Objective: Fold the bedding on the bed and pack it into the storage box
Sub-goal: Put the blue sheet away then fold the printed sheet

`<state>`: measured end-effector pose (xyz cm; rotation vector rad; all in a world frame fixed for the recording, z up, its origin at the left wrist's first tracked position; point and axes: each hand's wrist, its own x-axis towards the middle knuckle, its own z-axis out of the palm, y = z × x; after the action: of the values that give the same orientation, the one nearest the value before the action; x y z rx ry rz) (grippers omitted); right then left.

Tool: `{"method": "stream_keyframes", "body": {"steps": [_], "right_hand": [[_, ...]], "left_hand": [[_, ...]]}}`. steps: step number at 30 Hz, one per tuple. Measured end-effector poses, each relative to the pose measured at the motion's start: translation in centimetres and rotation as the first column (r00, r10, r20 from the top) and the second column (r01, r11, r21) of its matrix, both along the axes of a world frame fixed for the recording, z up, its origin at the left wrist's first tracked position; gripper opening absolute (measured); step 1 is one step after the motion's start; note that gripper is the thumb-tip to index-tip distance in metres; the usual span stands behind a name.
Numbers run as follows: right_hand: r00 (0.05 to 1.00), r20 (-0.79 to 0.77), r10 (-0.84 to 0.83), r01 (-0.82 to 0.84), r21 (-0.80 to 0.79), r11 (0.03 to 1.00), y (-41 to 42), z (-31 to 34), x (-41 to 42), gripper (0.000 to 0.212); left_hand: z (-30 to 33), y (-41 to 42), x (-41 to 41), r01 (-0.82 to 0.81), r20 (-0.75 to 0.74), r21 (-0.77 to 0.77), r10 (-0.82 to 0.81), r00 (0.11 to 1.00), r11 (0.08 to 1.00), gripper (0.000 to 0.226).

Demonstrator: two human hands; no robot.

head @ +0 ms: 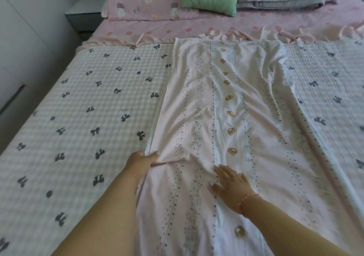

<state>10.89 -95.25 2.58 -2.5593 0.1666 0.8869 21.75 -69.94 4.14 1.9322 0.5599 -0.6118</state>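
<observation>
On the bed (82, 102), a sheet (226, 108) lies half-folded mid-frame; left hand (140, 162) grips its edge, right hand (230, 185) presses flat, fingers spread. No storage box visible; packing remains.

Matt, creased cotton-like sheet (226, 118) lies on a quilted checked blanket (88, 108).

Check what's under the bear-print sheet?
The bear-print sheet lies on a checked bow-print quilt, which shows on both sides. Both hands press on it: left hand at its left edge, right hand flat mid-sheet. What is beneath the middle is covered.
</observation>
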Motion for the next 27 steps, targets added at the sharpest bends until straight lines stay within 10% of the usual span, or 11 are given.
{"method": "stream_keyframes", "body": {"steps": [15,27], "right_hand": [[0.997,-0.049,0.060,-0.060,0.004,0.998,2.7,1.6,-8.5,0.067],[0.985,-0.032,0.169,-0.167,0.048,0.985,7.6,1.8,-11.7,0.068]], "left_hand": [[-0.6,6.7,-15.3,0.282,-0.412,0.190,-0.184,0.892,0.941,0.044],[-0.5,8.7,-23.0,0.079,-0.333,0.142,-0.028,0.943,0.987,0.077]]}}
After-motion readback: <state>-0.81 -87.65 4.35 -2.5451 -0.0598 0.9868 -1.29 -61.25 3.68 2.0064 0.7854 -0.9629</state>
